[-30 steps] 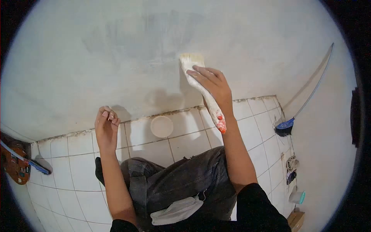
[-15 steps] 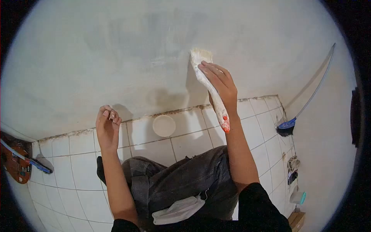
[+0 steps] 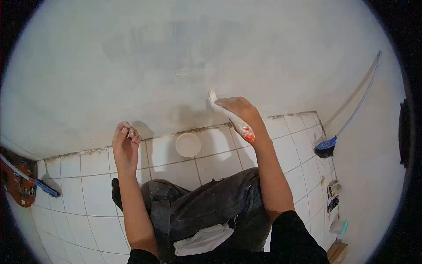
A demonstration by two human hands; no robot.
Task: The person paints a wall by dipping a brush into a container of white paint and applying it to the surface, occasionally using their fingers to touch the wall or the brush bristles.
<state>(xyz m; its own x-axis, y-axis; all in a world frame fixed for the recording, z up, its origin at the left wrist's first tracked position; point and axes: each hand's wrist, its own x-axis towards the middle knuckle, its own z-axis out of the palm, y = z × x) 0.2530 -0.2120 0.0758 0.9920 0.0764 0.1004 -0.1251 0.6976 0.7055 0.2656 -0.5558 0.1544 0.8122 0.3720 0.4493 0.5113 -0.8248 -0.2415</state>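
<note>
I set the left hand (image 3: 126,146) loosely curled; thumb-to-finger contact could not be determined. My right hand (image 3: 244,111) clamped the brush (image 3: 230,115), red handle end (image 3: 249,134) near the wrist (image 3: 261,140), bristles (image 3: 212,94) beyond the fingertips, near the wall (image 3: 281,66).

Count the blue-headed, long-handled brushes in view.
2. The right blue-headed brush has its handle leaning up along the side wall; the left blue-headed brush is beside the brown object. Others could be hidden outside the view.
</note>
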